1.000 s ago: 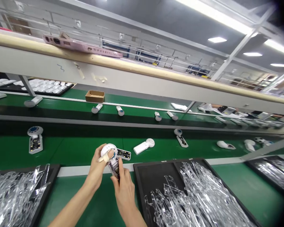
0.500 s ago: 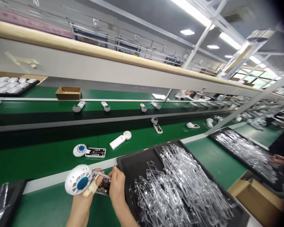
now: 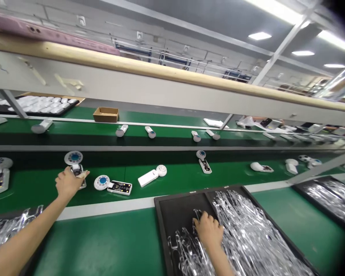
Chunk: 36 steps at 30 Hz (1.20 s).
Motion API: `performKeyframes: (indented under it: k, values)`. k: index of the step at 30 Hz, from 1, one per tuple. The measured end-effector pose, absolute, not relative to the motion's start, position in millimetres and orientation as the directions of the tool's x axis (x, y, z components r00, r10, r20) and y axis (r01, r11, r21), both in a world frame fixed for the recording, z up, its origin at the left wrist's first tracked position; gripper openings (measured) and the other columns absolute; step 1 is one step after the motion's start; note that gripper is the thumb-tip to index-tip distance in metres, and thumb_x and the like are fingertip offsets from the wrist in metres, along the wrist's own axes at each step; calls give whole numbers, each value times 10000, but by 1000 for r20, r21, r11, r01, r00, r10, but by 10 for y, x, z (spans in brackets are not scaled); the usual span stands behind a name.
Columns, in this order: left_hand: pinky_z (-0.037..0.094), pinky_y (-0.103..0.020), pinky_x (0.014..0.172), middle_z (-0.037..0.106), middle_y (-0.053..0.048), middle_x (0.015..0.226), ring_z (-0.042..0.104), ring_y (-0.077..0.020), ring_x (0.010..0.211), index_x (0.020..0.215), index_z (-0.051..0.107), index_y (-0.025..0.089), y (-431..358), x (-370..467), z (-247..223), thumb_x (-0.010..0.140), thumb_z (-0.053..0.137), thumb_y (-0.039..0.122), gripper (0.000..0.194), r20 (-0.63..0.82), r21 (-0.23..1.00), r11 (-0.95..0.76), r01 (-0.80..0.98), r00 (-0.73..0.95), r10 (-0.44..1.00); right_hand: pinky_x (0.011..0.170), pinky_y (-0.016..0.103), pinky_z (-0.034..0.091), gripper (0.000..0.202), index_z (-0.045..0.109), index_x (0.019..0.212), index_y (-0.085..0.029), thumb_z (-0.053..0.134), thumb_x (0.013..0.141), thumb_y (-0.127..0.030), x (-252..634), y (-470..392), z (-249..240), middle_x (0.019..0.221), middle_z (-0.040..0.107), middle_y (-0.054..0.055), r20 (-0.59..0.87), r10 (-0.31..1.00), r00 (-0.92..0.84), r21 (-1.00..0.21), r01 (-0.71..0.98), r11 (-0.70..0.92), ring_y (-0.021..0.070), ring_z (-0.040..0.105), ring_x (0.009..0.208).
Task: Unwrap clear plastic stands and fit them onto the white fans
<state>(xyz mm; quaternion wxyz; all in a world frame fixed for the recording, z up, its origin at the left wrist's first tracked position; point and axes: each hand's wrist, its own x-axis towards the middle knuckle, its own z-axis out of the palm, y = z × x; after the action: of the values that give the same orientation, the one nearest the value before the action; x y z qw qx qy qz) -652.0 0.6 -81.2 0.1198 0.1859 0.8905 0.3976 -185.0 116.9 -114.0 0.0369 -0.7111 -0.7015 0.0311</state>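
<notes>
the left grip, on the belt, has its fingers closed around a small white fan with its circuit board showing. to its right lies another open fan, just beside it. the right grip dips into a black tray of clear plastic parts, touching them; whether its fingers are closed is unclear.

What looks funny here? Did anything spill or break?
Nothing looks spilled or broken. One gadget looks all white, while its left neighbour shows a circuit board. The clear pieces are jumbled in their black tray.
</notes>
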Motion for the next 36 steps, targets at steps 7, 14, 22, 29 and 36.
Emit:
performKeyframes:
  k: [7, 14, 22, 29, 36]
  values:
    - [521, -413, 517, 625, -140, 722, 637, -326, 689, 846, 556, 111, 296, -6138, -1083, 566, 659, 588, 563, -415, 773, 634, -25, -775, 476, 810, 432, 443, 405, 544, 1189, -155, 510, 834, -346, -1761, 1205, -1269, 1008, 641, 126, 40, 996, -82, -191, 978, 89, 301, 578, 986]
    - [488, -251, 653, 609, -33, 959, 596, -183, 825, 1109, 484, 209, 266, -5670, -696, 526, 769, 473, 700, -142, 951, 294, 94, -711, 689, 792, 324, 500, 495, 471, 1320, -264, 530, 865, -452, -2652, 727, -1049, 994, 529, 55, 302, 832, -465, -638, 549, 539, 211, 564, 919]
    - [448, -266, 612, 593, -41, 889, 554, -173, 749, 1009, 524, 168, 199, -4924, -373, 562, 720, 569, 632, -245, 970, 193, -151, -617, 748, 701, 390, 506, 540, 380, 1373, -194, 540, 874, -327, -3693, 284, -1022, 919, 503, 76, 437, 772, -462, -544, 547, 636, 236, 532, 835]
    - [424, -262, 590, 620, -40, 855, 568, -185, 736, 1026, 531, 177, 135, -4897, -504, 588, 707, 557, 606, -222, 958, 286, -7, -646, 730, 718, 469, 475, 599, 539, 1239, -96, 752, 708, -271, -3672, 205, -988, 836, 556, 101, 353, 794, -496, -382, 698, 606, 275, 553, 783]
    - [445, -275, 639, 636, -57, 928, 592, -203, 797, 1051, 552, 177, 23, -4942, -411, 618, 697, 526, 574, -178, 970, 245, 10, -657, 733, 673, 424, 502, 615, 503, 1307, -152, 717, 744, -275, -3660, 187, -934, 833, 563, 99, 256, 802, -539, -407, 693, 595, 265, 568, 751]
